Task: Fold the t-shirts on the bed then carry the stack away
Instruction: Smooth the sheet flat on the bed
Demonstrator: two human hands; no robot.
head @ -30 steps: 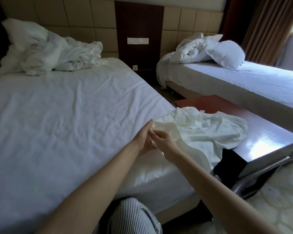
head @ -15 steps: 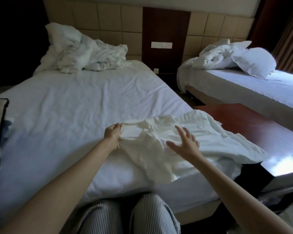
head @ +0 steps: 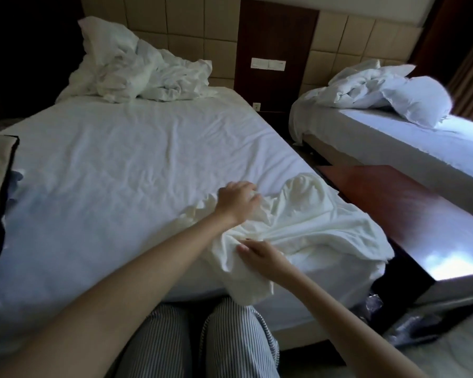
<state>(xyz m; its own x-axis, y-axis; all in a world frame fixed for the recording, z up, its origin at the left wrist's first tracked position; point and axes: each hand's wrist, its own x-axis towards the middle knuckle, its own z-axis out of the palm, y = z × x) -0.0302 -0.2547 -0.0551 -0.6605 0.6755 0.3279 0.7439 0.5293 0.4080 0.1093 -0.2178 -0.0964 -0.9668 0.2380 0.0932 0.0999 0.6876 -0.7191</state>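
As left hand [head: 238, 199] and right hand [head: 261, 254] clutch it, the t-shirt [head: 311, 222] overhangs the bed [head: 120, 159] edge.

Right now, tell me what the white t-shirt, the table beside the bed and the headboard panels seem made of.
The t-shirt: soft matte cloth, likely cotton; it crumples into loose folds. The table: reddish-brown wood or veneer with a glossy finish; window light mirrors on its top. The headboard panels: beige padded squares, perhaps leatherette; seams dent between them.

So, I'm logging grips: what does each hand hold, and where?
Both hold the white t-shirt: the left hand grips its far edge, the right hand pinches its near bunched edge.
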